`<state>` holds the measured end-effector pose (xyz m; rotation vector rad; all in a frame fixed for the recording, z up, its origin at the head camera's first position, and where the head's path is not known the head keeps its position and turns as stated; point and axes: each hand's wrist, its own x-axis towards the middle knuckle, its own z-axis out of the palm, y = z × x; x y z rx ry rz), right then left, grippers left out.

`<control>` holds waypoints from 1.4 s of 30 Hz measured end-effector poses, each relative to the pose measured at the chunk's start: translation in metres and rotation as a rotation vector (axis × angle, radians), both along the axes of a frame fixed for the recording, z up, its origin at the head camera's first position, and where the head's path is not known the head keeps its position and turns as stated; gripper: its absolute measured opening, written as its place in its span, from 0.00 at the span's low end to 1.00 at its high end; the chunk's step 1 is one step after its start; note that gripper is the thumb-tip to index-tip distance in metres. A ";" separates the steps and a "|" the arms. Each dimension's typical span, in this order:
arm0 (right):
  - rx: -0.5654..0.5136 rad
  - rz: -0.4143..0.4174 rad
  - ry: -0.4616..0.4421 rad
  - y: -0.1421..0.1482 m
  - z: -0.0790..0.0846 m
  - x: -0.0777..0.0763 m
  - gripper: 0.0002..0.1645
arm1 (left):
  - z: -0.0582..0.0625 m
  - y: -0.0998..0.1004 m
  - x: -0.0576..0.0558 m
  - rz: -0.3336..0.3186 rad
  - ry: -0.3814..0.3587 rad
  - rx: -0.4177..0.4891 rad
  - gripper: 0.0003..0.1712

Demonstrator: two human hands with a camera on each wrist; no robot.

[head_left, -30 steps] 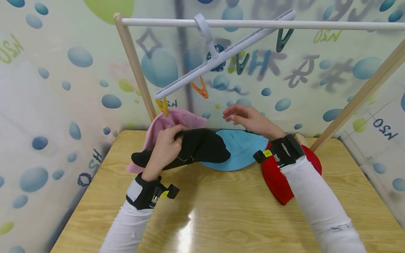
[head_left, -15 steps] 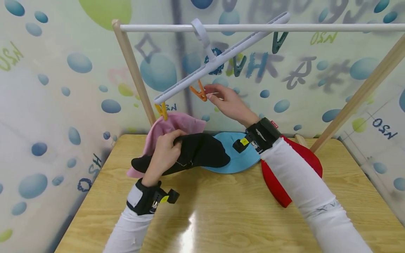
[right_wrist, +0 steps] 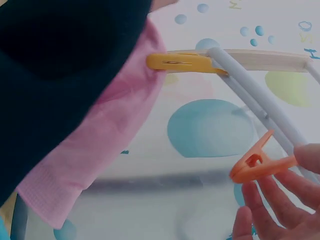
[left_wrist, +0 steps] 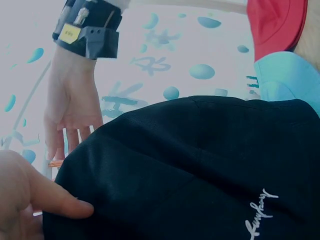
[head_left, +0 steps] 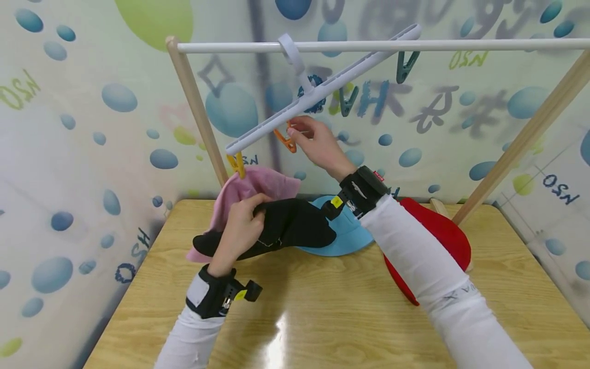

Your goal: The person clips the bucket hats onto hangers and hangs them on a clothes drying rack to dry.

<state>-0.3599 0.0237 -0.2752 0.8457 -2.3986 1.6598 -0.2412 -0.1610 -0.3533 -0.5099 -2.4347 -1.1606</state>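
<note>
My left hand [head_left: 240,225] pinches the edge of a black bucket hat [head_left: 295,223], held above the table; in the left wrist view white script shows on the black cloth. With thumb and fingers my right hand [head_left: 318,143] holds one leg of an orange clothespin [right_wrist: 257,167], which hangs under the white hanger [head_left: 322,89]. A pink hat [head_left: 258,182] hangs from a yellow clothespin [head_left: 237,165] at the hanger's left end, partly hidden behind the black hat.
The hanger hooks over a white rail [head_left: 461,45] on wooden posts. Two green clothespins [head_left: 348,102] hang further right along it. A light blue hat [head_left: 343,238] and a red hat [head_left: 430,233] lie on the wooden table [head_left: 350,312], the red one partly under my right forearm.
My right hand has moved left and up from above the blue hat to the orange clothespin and taken hold of it. My left hand keeps the black hat in nearly the same place.
</note>
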 end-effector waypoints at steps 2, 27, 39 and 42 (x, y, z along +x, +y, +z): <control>-0.046 0.001 0.002 -0.002 0.003 -0.002 0.19 | 0.000 0.000 -0.001 -0.001 0.004 0.002 0.16; -0.076 0.117 -0.134 -0.002 0.011 -0.005 0.18 | 0.009 0.002 -0.012 0.100 0.022 0.016 0.10; -0.104 0.201 -0.217 -0.004 0.014 -0.009 0.16 | 0.018 0.004 -0.023 0.162 0.032 0.035 0.11; -0.145 0.217 -0.229 -0.005 0.013 -0.009 0.12 | 0.018 0.005 -0.025 0.179 0.015 0.040 0.11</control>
